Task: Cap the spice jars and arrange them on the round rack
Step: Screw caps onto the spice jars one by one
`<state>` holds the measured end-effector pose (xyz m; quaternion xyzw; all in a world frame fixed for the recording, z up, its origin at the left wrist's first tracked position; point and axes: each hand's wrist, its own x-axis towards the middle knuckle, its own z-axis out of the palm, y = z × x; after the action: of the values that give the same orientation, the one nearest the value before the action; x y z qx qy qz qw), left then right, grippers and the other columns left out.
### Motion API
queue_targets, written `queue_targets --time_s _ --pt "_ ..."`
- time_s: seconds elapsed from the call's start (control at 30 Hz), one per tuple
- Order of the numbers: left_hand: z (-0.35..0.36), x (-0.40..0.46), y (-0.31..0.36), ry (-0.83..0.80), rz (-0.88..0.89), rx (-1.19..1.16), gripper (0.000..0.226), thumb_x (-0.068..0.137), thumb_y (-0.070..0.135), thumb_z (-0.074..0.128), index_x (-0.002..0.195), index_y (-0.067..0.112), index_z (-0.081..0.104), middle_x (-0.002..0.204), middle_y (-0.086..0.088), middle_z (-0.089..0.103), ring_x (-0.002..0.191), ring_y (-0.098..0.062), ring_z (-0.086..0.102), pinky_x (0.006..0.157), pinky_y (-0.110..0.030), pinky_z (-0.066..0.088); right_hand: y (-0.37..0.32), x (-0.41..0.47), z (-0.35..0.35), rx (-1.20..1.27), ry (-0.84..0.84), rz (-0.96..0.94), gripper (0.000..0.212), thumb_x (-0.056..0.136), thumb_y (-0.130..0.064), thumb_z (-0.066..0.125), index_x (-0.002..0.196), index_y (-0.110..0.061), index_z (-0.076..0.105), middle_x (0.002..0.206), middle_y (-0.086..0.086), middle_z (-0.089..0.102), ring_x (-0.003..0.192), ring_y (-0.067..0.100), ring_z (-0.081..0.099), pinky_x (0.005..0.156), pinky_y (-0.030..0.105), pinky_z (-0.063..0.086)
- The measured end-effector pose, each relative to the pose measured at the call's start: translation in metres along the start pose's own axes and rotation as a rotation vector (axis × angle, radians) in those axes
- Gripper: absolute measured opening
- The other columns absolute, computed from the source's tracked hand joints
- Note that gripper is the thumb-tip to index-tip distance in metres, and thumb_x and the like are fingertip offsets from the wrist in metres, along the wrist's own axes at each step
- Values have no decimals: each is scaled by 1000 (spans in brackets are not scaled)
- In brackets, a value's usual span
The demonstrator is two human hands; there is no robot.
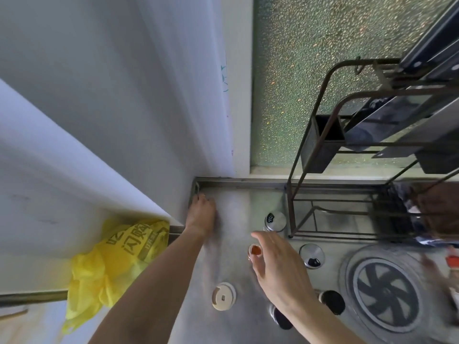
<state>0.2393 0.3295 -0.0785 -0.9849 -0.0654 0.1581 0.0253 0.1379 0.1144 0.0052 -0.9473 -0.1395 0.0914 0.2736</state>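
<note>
The task looks to be near its start: no jar stands on the round rack point(387, 291) yet, which lies at the right on the steel counter point(233, 209) with its spoked centre bare.

The right hand point(280, 271) hovers over the counter with fingers spread, holding nothing. Just left of it stands an open jar point(255, 250) with red spice inside. The left hand point(201, 214) rests flat near the back corner, fingers loosely together and empty.

Two steel lids point(275, 220) lie or sit capped near the right hand; I cannot tell which. A beige cap point(223, 296) lies in front, and a dark jar point(332, 301) stands beside the rack.

The next move, I judge, is to pick a fitting lid and bring it to the red jar. The wire shelf point(347, 189) stands close behind, and the right forearm partly hides another dark jar point(280, 317), which a careless reach could knock.
</note>
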Motion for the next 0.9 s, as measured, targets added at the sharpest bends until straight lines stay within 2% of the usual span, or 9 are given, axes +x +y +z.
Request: queue_targets --time_s 0.1,0.17,0.3,0.4,0.47,0.6,0.7,0.77,0.9 --pt "-10 -13 0 41 -7 -167 25 91 4 56 115 8 63 120 -15 63 114 -32 57 89 -34 47 -2 -2 -2 6 21 -11 39 97 -28 59 135 -25 52 116 -6 61 108 20 60 81 32 53" --pt "-23 -30 3 138 -22 -444 18 90 14 66 108 14 69 109 -5 70 102 -25 65 79 -29 47 -2 -3 -7 5 51 -30 42 95 -28 63 136 -24 52 118 -6 62 108 19 61 83 31 54" --pt "-57 -82 17 159 195 -967 33 85 24 79 117 20 68 107 12 72 98 -1 69 91 -17 54 3 -4 -20 104 45 -67 53 95 -29 64 143 -33 41 134 -8 55 118 15 57 96 32 52" --pt "-79 -116 27 57 337 -1125 40 86 23 78 123 20 63 111 9 73 103 -2 70 94 -19 55 7 -3 -32 251 -17 -68 61 94 -22 68 143 -41 37 137 -9 51 116 11 60 96 35 55" --pt "-84 -129 33 11 367 -1177 42 85 19 79 124 18 61 111 5 74 104 -6 71 94 -22 55 10 -3 -38 342 -31 -78 57 93 -17 70 138 -40 45 133 -9 54 111 9 64 92 35 59" --pt "-76 -137 39 -21 350 -1140 45 88 13 74 128 22 57 116 6 71 108 -5 68 98 -24 55 17 -6 -39 345 2 -85 45 88 -10 74 125 -31 59 115 -8 62 103 8 66 88 32 59" --pt "-54 -133 43 45 276 -859 54 83 11 71 132 27 53 128 6 62 115 -8 61 102 -28 52 22 -12 -34 222 34 -29 44 88 -15 76 127 -27 60 119 -6 64 100 9 66 89 29 58" --pt "-36 -127 50 23 232 -660 60 81 18 75 133 30 49 133 4 57 121 -14 57 103 -30 49 25 -16 -31 200 32 9 43 88 -18 75 127 -26 59 119 -5 64 94 9 67 88 27 57" --pt "0 -114 69 -76 143 -551 63 75 37 81 130 27 51 128 1 61 118 -22 58 96 -36 48 33 -27 -26 195 12 57 44 89 -18 73 129 -28 58 117 -7 60 87 8 65 85 28 56"
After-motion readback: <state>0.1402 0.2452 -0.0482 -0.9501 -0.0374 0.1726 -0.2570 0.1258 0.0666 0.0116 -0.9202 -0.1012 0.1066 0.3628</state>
